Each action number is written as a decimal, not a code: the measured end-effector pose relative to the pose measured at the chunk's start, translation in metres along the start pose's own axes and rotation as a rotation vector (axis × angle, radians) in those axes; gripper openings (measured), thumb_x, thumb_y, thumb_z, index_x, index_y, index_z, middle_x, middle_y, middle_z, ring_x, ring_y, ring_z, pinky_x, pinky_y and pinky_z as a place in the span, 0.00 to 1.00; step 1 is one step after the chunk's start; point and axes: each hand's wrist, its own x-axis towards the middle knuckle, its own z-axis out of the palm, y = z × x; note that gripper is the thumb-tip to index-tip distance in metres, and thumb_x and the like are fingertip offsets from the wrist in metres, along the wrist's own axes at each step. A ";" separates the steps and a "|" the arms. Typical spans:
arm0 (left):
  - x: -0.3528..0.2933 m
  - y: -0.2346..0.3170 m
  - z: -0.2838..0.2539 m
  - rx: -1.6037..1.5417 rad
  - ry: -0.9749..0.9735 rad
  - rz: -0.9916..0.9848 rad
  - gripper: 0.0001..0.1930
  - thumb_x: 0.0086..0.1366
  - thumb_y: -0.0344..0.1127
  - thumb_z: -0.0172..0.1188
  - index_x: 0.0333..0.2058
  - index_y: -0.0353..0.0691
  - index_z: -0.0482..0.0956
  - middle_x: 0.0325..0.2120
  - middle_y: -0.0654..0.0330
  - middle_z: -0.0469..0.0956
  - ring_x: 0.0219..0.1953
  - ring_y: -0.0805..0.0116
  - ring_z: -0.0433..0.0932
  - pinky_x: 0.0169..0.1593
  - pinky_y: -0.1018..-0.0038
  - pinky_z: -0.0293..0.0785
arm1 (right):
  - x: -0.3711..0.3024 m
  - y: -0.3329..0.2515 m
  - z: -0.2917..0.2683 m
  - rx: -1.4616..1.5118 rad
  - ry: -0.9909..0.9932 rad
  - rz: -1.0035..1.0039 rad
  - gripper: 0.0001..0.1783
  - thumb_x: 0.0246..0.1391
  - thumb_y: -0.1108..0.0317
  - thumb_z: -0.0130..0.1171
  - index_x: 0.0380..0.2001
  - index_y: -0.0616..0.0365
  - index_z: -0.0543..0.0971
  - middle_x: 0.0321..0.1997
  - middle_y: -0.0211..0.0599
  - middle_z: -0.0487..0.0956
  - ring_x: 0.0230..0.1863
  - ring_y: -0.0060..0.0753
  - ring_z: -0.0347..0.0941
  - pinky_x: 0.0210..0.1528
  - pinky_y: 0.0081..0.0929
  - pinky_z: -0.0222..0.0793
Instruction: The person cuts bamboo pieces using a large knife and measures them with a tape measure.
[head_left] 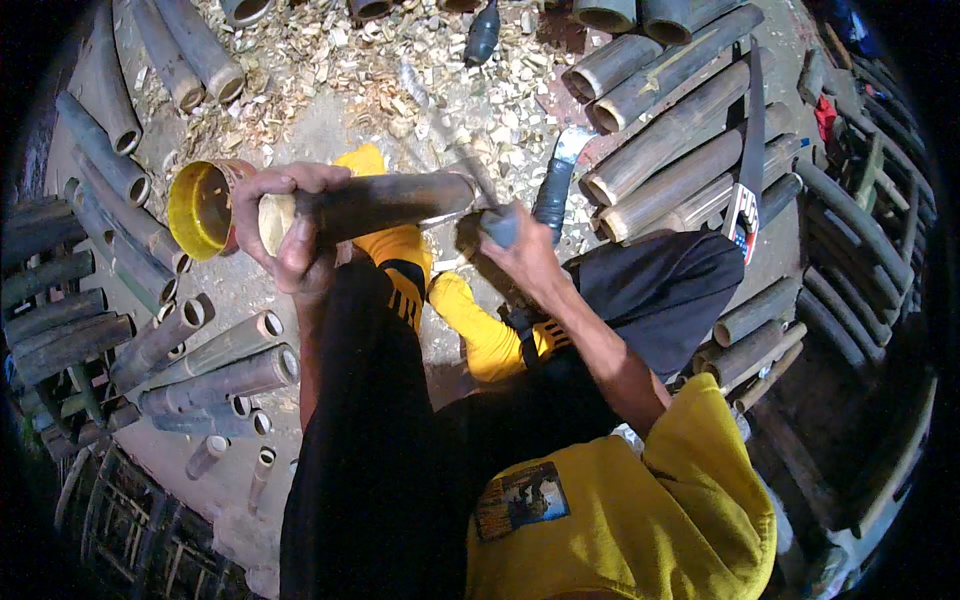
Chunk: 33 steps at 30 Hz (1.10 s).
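Observation:
My left hand (pixel 300 180) grips a short brown bamboo tube (pixel 395 205) near its pale open left end. The tube lies almost level above my left knee and foot, its other end pointing right. My right hand (pixel 528 258) is closed around the dark grey handle (pixel 500 226) of a knife-like tool close to that right end. The tool's blade is smeared by motion and stretches up and left from the handle; whether it touches the bamboo I cannot tell. On the floor beyond my right hand lies a tool with a black-wrapped handle (pixel 552 195).
Pale wood chips (pixel 400 90) cover the floor ahead. A bucket (pixel 182 212), yellow inside, stands left of my left hand. Bamboo tubes (pixel 650 150) lie in rows on both sides. A handsaw (pixel 754 130) rests on the right-hand tubes. A dark bottle-shaped object (pixel 482 38) lies among the chips.

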 end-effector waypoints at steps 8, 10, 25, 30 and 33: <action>0.002 -0.005 -0.004 -0.111 -0.082 -0.017 0.23 0.47 0.45 0.55 0.37 0.33 0.63 0.25 0.50 0.70 0.31 0.55 0.75 0.38 0.61 0.73 | 0.001 0.005 -0.001 0.099 0.033 0.025 0.20 0.42 0.63 0.64 0.33 0.68 0.71 0.27 0.56 0.77 0.30 0.46 0.78 0.34 0.37 0.71; 0.002 -0.003 -0.008 -0.086 -0.103 -0.051 0.23 0.47 0.44 0.55 0.36 0.33 0.64 0.25 0.49 0.70 0.31 0.55 0.75 0.39 0.61 0.73 | 0.001 0.001 -0.002 0.155 -0.025 0.046 0.20 0.42 0.63 0.64 0.33 0.68 0.71 0.27 0.57 0.77 0.32 0.46 0.78 0.35 0.37 0.71; 0.011 0.000 0.002 -0.058 0.213 -0.219 0.20 0.53 0.38 0.53 0.39 0.30 0.63 0.28 0.48 0.71 0.32 0.58 0.73 0.38 0.65 0.73 | 0.008 0.019 0.004 -0.169 -0.128 0.157 0.21 0.43 0.63 0.62 0.34 0.68 0.69 0.24 0.58 0.76 0.31 0.58 0.76 0.34 0.42 0.70; 0.005 -0.006 0.009 0.075 0.299 -0.051 0.16 0.58 0.35 0.50 0.42 0.30 0.64 0.25 0.49 0.72 0.26 0.62 0.74 0.36 0.66 0.74 | -0.008 -0.002 -0.008 -0.003 0.015 0.027 0.21 0.42 0.64 0.64 0.35 0.67 0.68 0.24 0.54 0.77 0.28 0.50 0.77 0.30 0.36 0.71; 0.003 -0.005 -0.004 0.237 0.170 0.117 0.17 0.57 0.35 0.51 0.41 0.30 0.64 0.24 0.50 0.72 0.26 0.63 0.74 0.37 0.66 0.73 | -0.019 -0.021 -0.017 0.063 0.121 -0.108 0.20 0.42 0.69 0.66 0.34 0.64 0.68 0.24 0.46 0.78 0.26 0.36 0.78 0.28 0.28 0.71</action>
